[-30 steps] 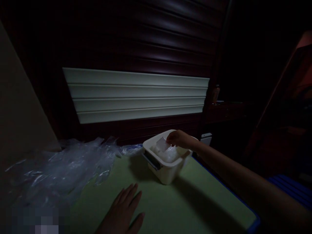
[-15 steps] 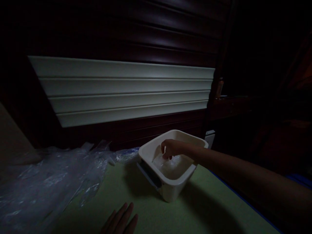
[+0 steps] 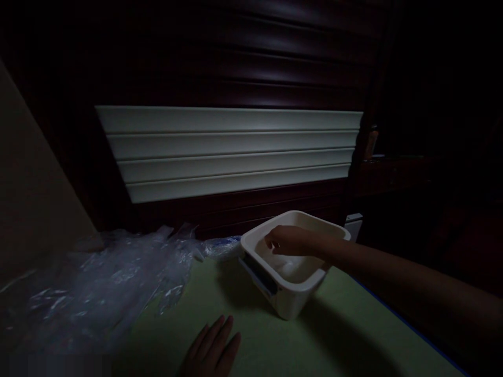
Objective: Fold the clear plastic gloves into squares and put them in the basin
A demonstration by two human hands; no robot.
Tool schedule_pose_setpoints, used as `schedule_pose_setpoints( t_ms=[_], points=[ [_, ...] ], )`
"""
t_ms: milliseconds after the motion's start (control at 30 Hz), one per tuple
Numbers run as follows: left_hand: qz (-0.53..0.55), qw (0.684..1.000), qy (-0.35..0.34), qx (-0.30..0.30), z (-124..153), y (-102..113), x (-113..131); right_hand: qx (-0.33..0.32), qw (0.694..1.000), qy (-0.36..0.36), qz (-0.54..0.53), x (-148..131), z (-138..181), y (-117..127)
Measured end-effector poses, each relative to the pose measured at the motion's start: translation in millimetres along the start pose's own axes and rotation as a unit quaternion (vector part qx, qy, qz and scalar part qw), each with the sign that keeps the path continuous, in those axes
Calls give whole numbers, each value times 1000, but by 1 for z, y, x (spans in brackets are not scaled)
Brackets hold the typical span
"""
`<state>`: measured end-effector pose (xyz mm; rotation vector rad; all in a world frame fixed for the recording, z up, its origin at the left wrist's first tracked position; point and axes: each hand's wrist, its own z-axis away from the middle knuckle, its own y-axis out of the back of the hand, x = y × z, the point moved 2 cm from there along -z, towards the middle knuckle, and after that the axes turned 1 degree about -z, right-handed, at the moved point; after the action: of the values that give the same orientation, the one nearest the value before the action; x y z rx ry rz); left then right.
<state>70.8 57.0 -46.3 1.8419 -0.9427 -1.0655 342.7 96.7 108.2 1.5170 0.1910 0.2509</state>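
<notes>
A cream plastic bin with a rounded square rim and a dark latch on its side stands on a green surface. My right hand reaches into it from the right. Its fingers are curled into a pinch, and their tips are too dark to show clearly what they grip. Beneath them, some pale, shiny clear plastic lies inside the bin. My left hand rests low on the green surface in front of the bin, fingers stretched out and holding nothing.
Crumpled clear plastic sheets are heaped to the left. Behind the bin rises a dark wood panel with a white slatted section. At right, a small bottle stands on a dark shelf. The surface has a blue edge.
The view has turned slightly left, so everything sits farther right in it. My right hand stays in the bin, its fingers now nearer the left inner wall. My left hand still lies flat.
</notes>
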Motion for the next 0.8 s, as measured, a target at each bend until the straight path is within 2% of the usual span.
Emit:
schedule_pose_setpoints(
  t_ms=[100, 200, 367, 500, 633, 733, 800],
  points=[
    [52, 997, 49, -33, -8, 26, 12, 74, 996, -12, 44, -9, 9, 20],
    [114, 984, 123, -63, -16, 47, 22, 141, 988, -13, 66, -31, 19, 37],
    [144, 972, 169, -76, -22, 55, 28, 234, 970, 10, 61, -86, 32, 41],
    [129, 970, 192, -80, -6, 63, 28, 248, 966, 55, 46, -126, 34, 19],
    [108, 965, 223, -85, 27, 74, 20, 223, 970, 92, 28, -147, 25, -17],
    [92, 960, 250, -83, 42, 77, 12, 210, 975, 77, 10, -151, 9, -45],
    [84, 959, 257, -80, 44, 75, 11, 217, 975, 37, -4, -150, -7, -59]
  ],
)
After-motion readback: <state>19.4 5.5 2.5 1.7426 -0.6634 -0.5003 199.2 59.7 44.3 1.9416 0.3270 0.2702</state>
